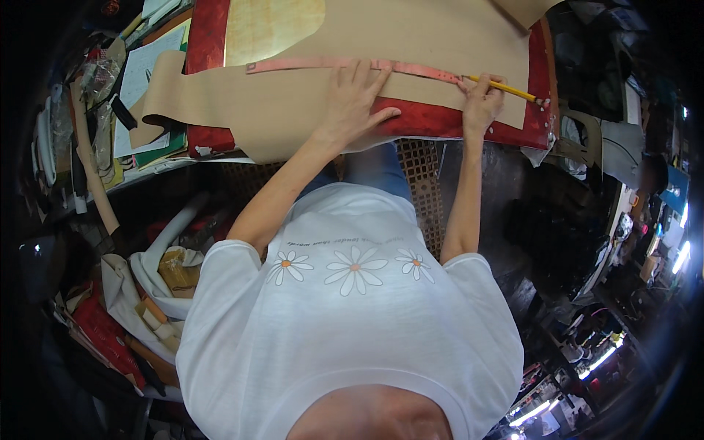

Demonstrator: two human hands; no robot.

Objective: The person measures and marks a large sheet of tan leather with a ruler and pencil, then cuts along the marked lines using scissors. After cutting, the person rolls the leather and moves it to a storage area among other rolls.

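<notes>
The left hand (353, 101) lies on the pink ruler (293, 64) with its fingers spread and pointing away from the person, and the thumb stretches out toward the right; its grip is not closed around any thing, it only rests from above. The pink ruler is long and narrow, and it lies across the brown sheet (440, 33) from left to right, near the side of the person. The right hand (482, 106) is at the right end of this ruler, and its grip is closed on a yellow pencil (513, 91), held between the thumb and the fingers. One end of the pencil is beside the end of the ruler, and the other end points to the right and a little toward the person. The brown sheet covers a big part of the red worktop (440, 114), whose surface shows along the near side and at the upper left. At the left, the brown sheet bends over into a curl, and a part of it hangs over the near edge. Behind the left part of the ruler there is a pale yellow panel (273, 29) with a rounded corner. Farther to the left are white papers (152, 66), partly behind the curl. The person wears a white T-shirt (352, 330) with printed daisies.
</notes>
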